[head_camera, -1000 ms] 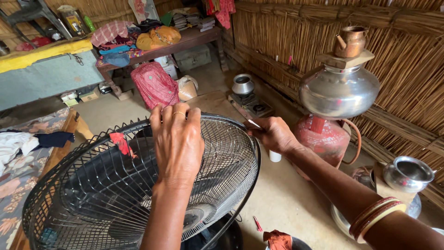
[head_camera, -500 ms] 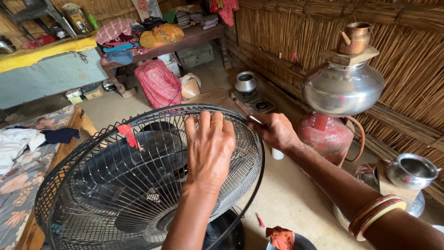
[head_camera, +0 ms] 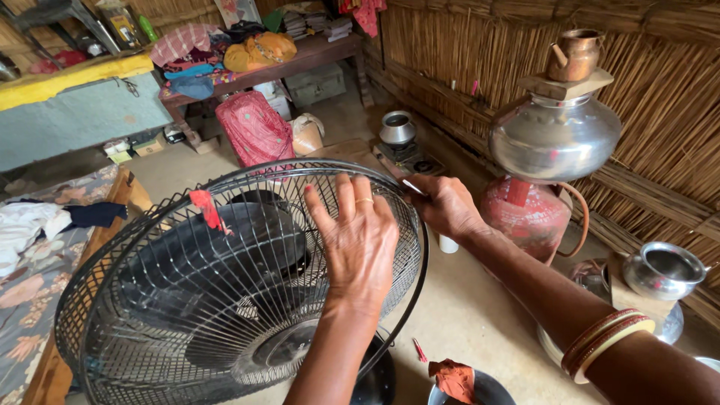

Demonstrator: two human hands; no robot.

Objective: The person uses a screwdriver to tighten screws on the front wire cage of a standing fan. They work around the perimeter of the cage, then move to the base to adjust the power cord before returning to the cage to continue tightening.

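Observation:
A black fan with a round wire guard (head_camera: pixel 150 300) tilts in front of me, a red scrap (head_camera: pixel 207 207) tied to its wires. My left hand (head_camera: pixel 357 240) lies flat on the guard near its right side, fingers spread. My right hand (head_camera: pixel 444 204) grips the guard's rim at the right and pinches a thin tool with a shiny tip (head_camera: pixel 412 186) against it. Bangles sit on my right forearm.
A red gas cylinder (head_camera: pixel 529 217) carries a steel pot (head_camera: pixel 553 139) and a copper kettle (head_camera: pixel 574 54). A small stove with a steel pot (head_camera: pixel 397 129) stands beyond. A bed (head_camera: pixel 30 270) is at left, a cluttered wooden bench (head_camera: pixel 300 56) behind, reed walls at right.
My left hand has slid rightward across the guard toward my right hand. The view has shifted slightly, and the fan appears a little further left.

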